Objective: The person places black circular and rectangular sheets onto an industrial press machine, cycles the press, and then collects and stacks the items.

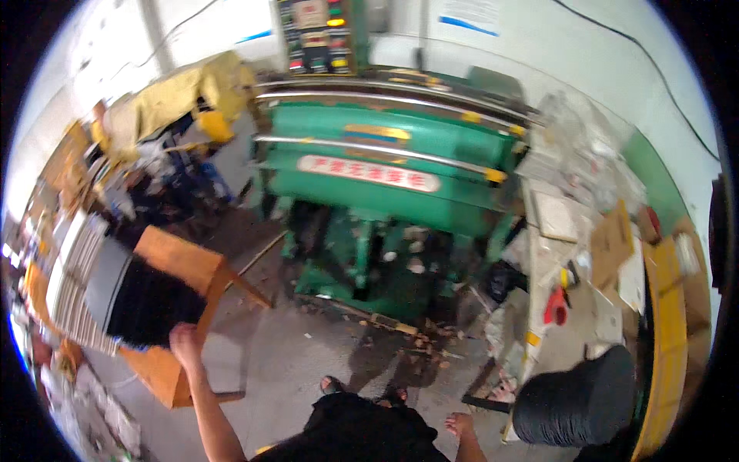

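Reaching step, judged: left hand (185,339) up at the edge of the black sheet stack (146,304) on the orange worktop (181,266), fingers curled against it, firm grip unclear. Next calls for sure hold on stack edge. Right hand (459,423) low, empty, loosely open by black roll (577,404).

The big machine (385,169) is green, with silver bars and a white oval label with red marks. Left of the machine, the wooden table (181,266) is orange-brown, and the stack on it (146,300) is black, with a pale striped pile beside. Further left of the machine a yellow cover (181,92) lies. Right of the machine the dark round stack (573,404) is black, near a yellow board (668,339). Below the machine the floor (308,354) is grey.
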### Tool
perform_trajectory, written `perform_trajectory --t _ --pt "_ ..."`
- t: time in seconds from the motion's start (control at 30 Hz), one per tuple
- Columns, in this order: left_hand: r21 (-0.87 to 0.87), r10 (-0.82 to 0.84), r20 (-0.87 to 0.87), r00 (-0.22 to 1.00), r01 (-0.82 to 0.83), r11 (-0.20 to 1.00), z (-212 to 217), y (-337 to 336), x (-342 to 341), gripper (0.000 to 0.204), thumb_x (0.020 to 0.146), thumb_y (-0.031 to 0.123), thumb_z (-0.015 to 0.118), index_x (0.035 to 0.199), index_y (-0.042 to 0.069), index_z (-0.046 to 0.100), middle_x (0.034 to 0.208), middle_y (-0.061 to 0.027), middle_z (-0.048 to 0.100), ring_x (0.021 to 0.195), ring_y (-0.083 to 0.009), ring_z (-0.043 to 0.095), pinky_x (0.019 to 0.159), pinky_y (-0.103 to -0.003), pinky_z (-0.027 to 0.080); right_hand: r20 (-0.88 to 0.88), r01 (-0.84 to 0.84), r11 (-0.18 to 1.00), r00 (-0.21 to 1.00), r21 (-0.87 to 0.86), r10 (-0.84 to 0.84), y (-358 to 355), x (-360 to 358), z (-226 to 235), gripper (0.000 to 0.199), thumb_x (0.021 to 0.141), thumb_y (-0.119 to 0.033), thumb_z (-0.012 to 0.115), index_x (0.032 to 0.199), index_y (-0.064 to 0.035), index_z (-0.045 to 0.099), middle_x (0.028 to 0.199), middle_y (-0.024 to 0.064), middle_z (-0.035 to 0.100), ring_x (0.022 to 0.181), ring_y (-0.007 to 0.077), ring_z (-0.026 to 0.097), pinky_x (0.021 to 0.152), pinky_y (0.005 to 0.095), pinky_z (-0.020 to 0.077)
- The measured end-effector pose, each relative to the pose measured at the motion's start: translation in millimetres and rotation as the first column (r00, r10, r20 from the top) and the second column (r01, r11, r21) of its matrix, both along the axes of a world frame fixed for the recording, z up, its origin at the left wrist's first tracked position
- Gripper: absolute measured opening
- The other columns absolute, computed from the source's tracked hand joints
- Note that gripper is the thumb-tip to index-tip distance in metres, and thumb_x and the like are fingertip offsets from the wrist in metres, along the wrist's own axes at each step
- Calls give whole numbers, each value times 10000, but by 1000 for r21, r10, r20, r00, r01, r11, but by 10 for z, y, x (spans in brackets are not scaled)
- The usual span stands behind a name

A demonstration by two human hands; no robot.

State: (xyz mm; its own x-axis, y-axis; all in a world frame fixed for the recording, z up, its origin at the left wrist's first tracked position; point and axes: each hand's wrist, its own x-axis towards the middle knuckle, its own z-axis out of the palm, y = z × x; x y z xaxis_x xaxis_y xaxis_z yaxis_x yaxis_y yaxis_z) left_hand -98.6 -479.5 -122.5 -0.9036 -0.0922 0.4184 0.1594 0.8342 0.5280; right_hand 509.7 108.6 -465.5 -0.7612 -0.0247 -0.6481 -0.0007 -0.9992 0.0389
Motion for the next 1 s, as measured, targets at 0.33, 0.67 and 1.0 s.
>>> perform_trajectory --t 0.33,0.67,1.0 --pt "404 652 -250 716 -535 742 1714 -2180 -153 449 921 269 628 1204 -71 547 1031 -144 641 945 -224 606 861 -338 465 699 -783 471 599 406 392 -424 -2704 384 241 930 -277 545 943 -39 574 750 102 568 648 234 563 602 392 499" --pt "665 317 266 911 -411 623 1677 -2603 -614 364 859 318 717 1113 72 636 824 37 569 707 -86 528 632 -263 410 709 -867 248 496 432 501 -1049 -3272 919 239 932 -272 543 926 -35 575 719 96 554 611 218 544 585 379 487" --pt "998 109 -58 992 61 -19 1165 -2468 182 243 920 241 546 1118 100 563 1006 -31 601 942 -192 565 797 -363 452 677 -823 319 568 470 469 -808 -2621 682 239 934 -266 541 910 -31 576 688 91 540 574 203 526 568 365 475"
